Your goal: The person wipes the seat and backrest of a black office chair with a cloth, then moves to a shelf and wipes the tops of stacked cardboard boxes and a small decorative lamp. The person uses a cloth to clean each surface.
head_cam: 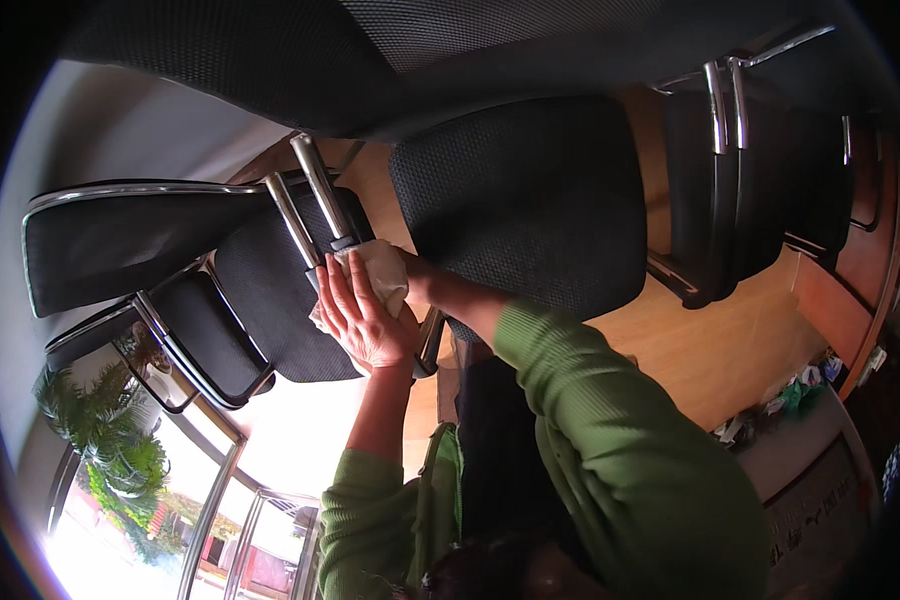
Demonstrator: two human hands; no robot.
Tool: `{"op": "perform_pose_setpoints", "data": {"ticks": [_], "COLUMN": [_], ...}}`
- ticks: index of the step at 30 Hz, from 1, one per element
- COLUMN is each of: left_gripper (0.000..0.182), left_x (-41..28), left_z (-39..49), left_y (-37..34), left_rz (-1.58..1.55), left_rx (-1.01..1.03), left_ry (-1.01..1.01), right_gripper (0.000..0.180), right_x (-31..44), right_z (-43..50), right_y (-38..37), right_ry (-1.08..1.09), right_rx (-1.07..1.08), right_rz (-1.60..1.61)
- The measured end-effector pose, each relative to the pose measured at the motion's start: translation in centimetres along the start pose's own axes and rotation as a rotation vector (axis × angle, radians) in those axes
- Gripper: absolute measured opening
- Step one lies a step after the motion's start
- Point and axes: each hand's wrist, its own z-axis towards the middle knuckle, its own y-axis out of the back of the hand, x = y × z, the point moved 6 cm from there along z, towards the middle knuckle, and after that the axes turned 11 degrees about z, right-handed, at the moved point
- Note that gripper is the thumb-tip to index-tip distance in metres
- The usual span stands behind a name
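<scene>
A pale cloth (381,271) lies folded around the black pads of two side-by-side chair armrests, whose chrome tubes (319,184) run on beyond it. My left hand (367,330) rests on the cloth with its fingers extended and close together, pressing it to the armrests. From the other side my right hand (418,279) meets the cloth; its fingers are hidden behind it. One armrest belongs to the black chair with a textured seat (525,202) in front of me. The other stands beside a neighbouring black seat (285,292) on the left.
A black mesh chair back (510,37) spans the top of the view. More black chairs with chrome arms (724,112) stand at right, near a reddish wooden panel (832,300). A glass door frame (210,517) and green plant (112,442) are at lower left. Below is wood-toned floor (712,345).
</scene>
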Motion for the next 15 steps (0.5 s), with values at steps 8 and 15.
{"op": "perform_pose_setpoints", "data": {"ticks": [8, 15], "left_gripper": [0.089, 0.094], "left_x": [0.2, 0.4], "left_z": [-0.4, -0.5], "left_y": [-0.2, -0.3], "left_rz": [0.05, 0.027], "left_rx": [0.025, 0.008], "left_ry": [0.003, -0.013], "right_gripper": [0.039, 0.063], "right_x": [31.1, 14.1], "right_z": [-19.1, -17.6], "right_y": [21.6, 14.5], "right_ry": [0.753, 0.335], "right_rx": [-0.618, -1.035], "right_rz": [-0.34, -0.957]}}
